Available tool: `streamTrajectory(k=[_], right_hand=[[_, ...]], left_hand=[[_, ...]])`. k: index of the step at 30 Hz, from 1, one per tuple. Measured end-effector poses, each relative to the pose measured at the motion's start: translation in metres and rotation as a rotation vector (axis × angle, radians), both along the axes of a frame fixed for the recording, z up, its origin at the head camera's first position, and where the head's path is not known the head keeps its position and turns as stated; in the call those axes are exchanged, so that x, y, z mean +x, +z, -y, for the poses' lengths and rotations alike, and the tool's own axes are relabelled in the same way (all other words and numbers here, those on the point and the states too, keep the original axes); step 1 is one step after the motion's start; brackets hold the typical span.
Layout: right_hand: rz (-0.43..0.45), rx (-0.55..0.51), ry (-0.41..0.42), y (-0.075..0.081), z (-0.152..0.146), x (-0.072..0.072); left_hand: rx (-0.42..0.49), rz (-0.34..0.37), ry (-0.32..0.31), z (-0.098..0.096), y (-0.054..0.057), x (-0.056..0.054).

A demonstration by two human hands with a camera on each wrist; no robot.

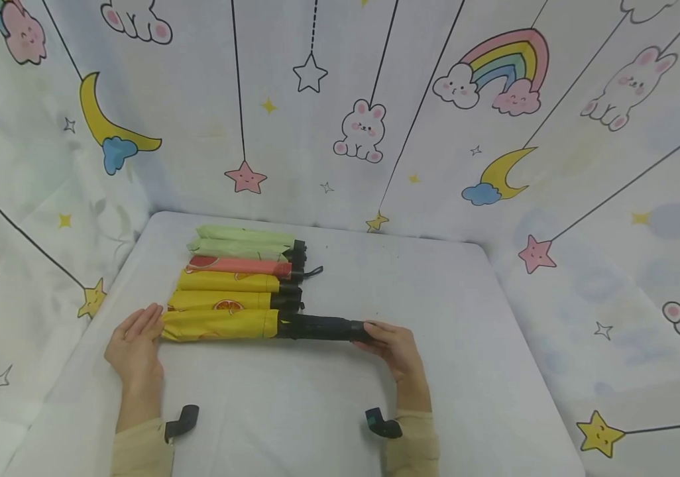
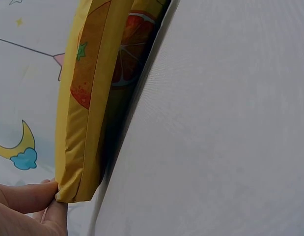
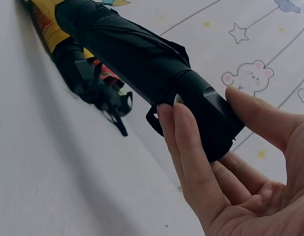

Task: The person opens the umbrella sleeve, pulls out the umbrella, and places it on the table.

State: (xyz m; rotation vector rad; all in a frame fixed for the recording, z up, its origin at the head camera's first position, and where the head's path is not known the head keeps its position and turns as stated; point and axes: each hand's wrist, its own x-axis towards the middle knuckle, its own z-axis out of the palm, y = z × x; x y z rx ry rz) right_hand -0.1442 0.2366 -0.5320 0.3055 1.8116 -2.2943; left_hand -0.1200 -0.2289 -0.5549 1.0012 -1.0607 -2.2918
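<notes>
yellow folded fabric umbrella with citrus print and long black end [image 1: 221, 324]: held across the front of the row, fabric end toward 9 o'clock, black end toward 3. both hands on it, one per end. left hand [image 1: 137, 341] at the 9 o'clock end, fingers narrow, pinching the corner of the yellow fabric. right hand [image 1: 396, 344] at the 3 o'clock end, thumb and fingers spread round the black end and gripping it. black end looks lifted clear of the white cloth-covered table [image 1: 465, 305] in the right wrist view; height at the fabric end unclear.

row sits toward 11 o'clock on the table, black ends toward 3. from 12 down to 6: two pale green folded fabric umbrellas [image 1: 247, 233], one red folded fabric umbrella with fruit print and black wrist loop [image 1: 244, 265], two shorter yellow folded fabric umbrellas [image 1: 229, 281]. held one is just beside the row on its 6 o'clock side; touching or not, cannot tell. its black end sticks out well past the others toward 3.

step, my judgement: row mostly laid, this one being lined up as the next in it. next move probably calls for keeping it parallel, lowering both ends together, then loosening both grips without nudging the neighbour. long black end may need pushing in to match; cannot tell whether it slides.
</notes>
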Motion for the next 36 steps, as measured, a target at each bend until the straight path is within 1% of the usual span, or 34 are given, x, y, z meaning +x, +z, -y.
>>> streamTrajectory(k=[8,16,27,30,36], right_hand=[[0.013,-0.005,-0.006,-0.001,-0.006,0.004],[0.009,-0.015,-0.006,-0.001,-0.008,0.006],[0.005,-0.026,-0.027,-0.002,-0.017,0.007],[0.012,-0.03,-0.037,-0.002,-0.02,0.008],[0.022,-0.017,-0.037,-0.001,-0.028,0.008]], left_hand=[[0.016,-0.012,0.015,-0.003,0.003,0.0],[0.017,-0.02,0.019,-0.004,0.003,0.002],[-0.007,0.025,0.003,-0.002,0.003,0.001],[-0.015,0.03,-0.006,-0.002,0.003,0.001],[-0.002,0.027,-0.009,0.0,0.004,0.002]])
